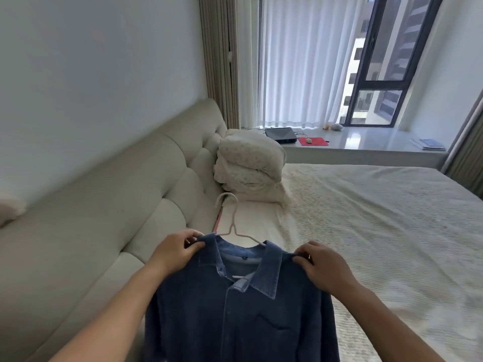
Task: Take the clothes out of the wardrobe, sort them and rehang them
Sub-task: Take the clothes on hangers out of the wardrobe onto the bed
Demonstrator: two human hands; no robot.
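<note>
While both hands pinch its shoulders, left and right, the denim shirt shows no readable label.

Light: you get soft daylight through the sheer curtain.
Blur: slight overall.
Edges: your wide lens bends them.

The shirt (on a hanger) hangs before the bed, headboard left, folded bedding behind.
</note>
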